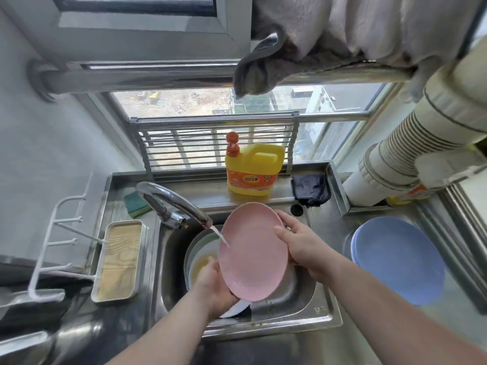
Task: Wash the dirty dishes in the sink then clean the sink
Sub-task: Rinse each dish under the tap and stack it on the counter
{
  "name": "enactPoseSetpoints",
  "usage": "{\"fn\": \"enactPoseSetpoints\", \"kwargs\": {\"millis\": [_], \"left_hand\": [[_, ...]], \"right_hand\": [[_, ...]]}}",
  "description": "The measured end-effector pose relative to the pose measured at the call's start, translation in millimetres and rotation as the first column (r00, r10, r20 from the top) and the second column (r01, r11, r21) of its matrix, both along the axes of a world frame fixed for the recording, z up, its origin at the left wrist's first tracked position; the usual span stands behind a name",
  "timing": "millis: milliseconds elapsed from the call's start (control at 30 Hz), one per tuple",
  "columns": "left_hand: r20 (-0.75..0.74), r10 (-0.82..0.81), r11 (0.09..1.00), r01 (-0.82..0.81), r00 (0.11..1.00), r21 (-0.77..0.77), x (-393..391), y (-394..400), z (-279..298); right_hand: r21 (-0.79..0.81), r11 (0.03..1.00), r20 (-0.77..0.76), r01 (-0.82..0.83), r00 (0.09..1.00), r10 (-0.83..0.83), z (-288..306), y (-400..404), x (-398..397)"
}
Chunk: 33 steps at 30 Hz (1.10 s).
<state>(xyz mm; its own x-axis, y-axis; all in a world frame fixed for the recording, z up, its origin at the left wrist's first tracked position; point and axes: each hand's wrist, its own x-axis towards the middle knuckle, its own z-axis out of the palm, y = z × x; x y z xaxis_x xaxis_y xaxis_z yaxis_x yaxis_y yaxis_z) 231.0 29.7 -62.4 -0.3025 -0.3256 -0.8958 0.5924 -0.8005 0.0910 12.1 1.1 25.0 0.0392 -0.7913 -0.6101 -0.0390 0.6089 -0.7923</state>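
Observation:
A pink plate [253, 256] is held tilted over the steel sink [303, 304], and water from the tap [171, 201] runs onto its left part. My left hand [213, 283] grips its lower left rim. My right hand [300, 241] grips its upper right rim, thumb on the face. Under the plate, in the sink, lie a pale green bowl [203, 248] holding yellowish water and part of a white dish [235, 309].
A yellow detergent jug [253, 172] stands behind the sink beside a dark cloth [311, 188]. A green sponge [135, 204] lies behind the tap. Blue plates [398, 259] are stacked on the right counter. A wood-topped tray [118, 262] sits to the left.

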Motion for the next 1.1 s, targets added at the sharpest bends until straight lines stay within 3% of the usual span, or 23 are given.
{"fn": "enactPoseSetpoints", "kwargs": {"millis": [167, 267, 333, 500, 633, 767, 833, 933, 1100], "left_hand": [[0.146, 0.148, 0.966, -0.111, 0.978, -0.234, 16.6, -35.6, 23.2], [0.277, 0.097, 0.934, 0.009, 0.956, -0.357, 29.4, -42.4, 44.9], [0.359, 0.013, 0.894, 0.150, 0.933, -0.422, 38.8, -39.6, 55.4], [0.507, 0.075, 0.838, 0.221, 0.859, -0.499, 74.4, -15.6, 57.4], [0.572, 0.064, 0.893, 0.208, 0.818, -0.398, 88.6, 5.1, 48.0], [0.423, 0.093, 0.970, 0.015, 0.901, -0.244, 87.8, 11.1, 26.8], [0.288, 0.126, 0.983, -0.080, 0.949, -0.166, 81.8, 8.9, 19.4], [0.119, 0.080, 0.996, -0.076, 0.990, -0.034, 66.3, 2.2, 11.4], [-0.077, 0.107, 0.993, -0.103, 0.991, 0.053, 29.9, -3.6, -0.5]], "right_hand": [[-0.077, 0.970, 0.173, 0.233, 0.961, -0.217, -24.0, 10.3, -2.3], [0.027, 0.890, 0.183, 0.455, 0.873, -0.452, -56.4, 17.4, 16.4], [0.135, 0.856, 0.140, 0.499, 0.846, -0.515, -76.4, 19.5, 37.2], [0.413, 0.846, 0.276, 0.336, 0.840, -0.468, -101.6, 18.4, 91.1], [0.478, 0.869, 0.303, 0.128, 0.904, -0.300, -96.4, 20.8, 88.3], [0.317, 0.948, 0.044, -0.030, 0.999, 0.016, -82.8, 20.4, 42.7], [0.262, 0.964, 0.041, -0.042, 0.999, 0.033, -73.9, 17.1, 18.5], [0.101, 0.989, 0.084, -0.108, 0.991, 0.100, -48.8, 13.9, -10.4], [-0.120, 0.963, 0.000, -0.241, 0.970, 0.243, -10.2, 1.3, -30.2]]}}
